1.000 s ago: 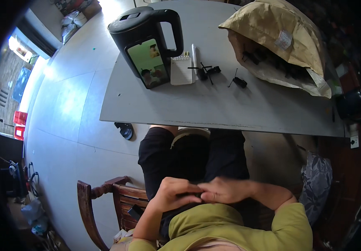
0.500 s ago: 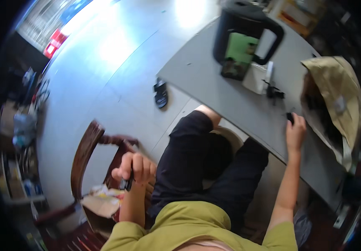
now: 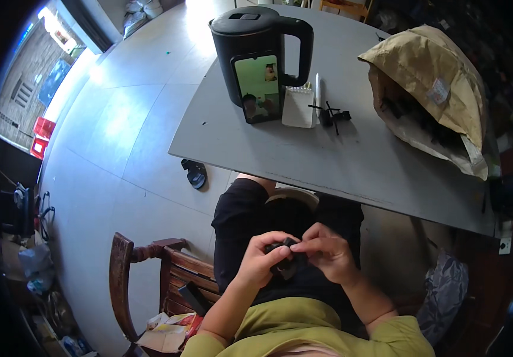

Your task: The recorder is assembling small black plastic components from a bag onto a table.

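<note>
Black and small, a part (image 3: 285,262) sits over the person's lap, pinched between the left hand (image 3: 262,262) and right hand (image 3: 326,254), both clenched on it. Ahead, the grey worktop (image 3: 304,154) carries a black kettle (image 3: 256,47) with a phone (image 3: 257,88) leaning against it.

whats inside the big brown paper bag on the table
The brown paper bag lies on its side on the grey table, mouth open. Dark shapes show in the opening, too shadowed to identify. The bag's upper flap covers whatever lies deeper.
</note>
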`<state>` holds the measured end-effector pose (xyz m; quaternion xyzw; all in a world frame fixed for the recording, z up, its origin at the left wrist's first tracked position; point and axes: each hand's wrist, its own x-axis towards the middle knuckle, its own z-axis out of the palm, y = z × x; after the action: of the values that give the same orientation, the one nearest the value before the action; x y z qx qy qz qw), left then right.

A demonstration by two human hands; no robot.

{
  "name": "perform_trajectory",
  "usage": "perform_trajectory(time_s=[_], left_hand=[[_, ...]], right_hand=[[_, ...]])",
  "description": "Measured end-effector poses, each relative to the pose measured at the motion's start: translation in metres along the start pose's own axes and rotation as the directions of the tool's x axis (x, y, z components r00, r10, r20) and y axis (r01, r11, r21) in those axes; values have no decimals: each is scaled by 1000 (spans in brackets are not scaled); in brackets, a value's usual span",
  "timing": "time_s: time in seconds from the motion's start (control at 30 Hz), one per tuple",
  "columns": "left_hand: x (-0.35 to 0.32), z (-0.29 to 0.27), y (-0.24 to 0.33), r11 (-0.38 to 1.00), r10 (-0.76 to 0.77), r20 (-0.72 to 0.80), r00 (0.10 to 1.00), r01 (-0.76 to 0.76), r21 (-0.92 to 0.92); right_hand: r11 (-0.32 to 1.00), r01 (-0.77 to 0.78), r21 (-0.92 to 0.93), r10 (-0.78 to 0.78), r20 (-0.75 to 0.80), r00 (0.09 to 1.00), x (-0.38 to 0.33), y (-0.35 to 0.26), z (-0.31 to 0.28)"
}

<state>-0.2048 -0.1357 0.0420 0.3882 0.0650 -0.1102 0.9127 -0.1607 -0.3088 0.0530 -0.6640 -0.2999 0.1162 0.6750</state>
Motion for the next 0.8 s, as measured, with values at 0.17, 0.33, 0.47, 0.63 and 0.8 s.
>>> perform_trajectory(time_s=[0.17,0.33,0.47,0.63,0.8], left_hand=[[-5,3,15,628,336,172,926,-356,692],[-9,14,10,556,282,239,929,-361,748],[-13,17,1,770,165,8,986,-134,624],[-13,20,-2,887,59,-52,997,-29,461],[-14,14,-9,909,134,9,991,-126,398]], right_hand=[[830,-303,469,277,125,953,-3,-3,8],[944,-254,210,278,-92,956,-9,-5,21],[966,-252,-65,236,-186,954,-10,-10,27],[873,20,-487,-149,-227,962,-12,-3,35],[824,60,-563,-196,-185,963,-16,1,41]])
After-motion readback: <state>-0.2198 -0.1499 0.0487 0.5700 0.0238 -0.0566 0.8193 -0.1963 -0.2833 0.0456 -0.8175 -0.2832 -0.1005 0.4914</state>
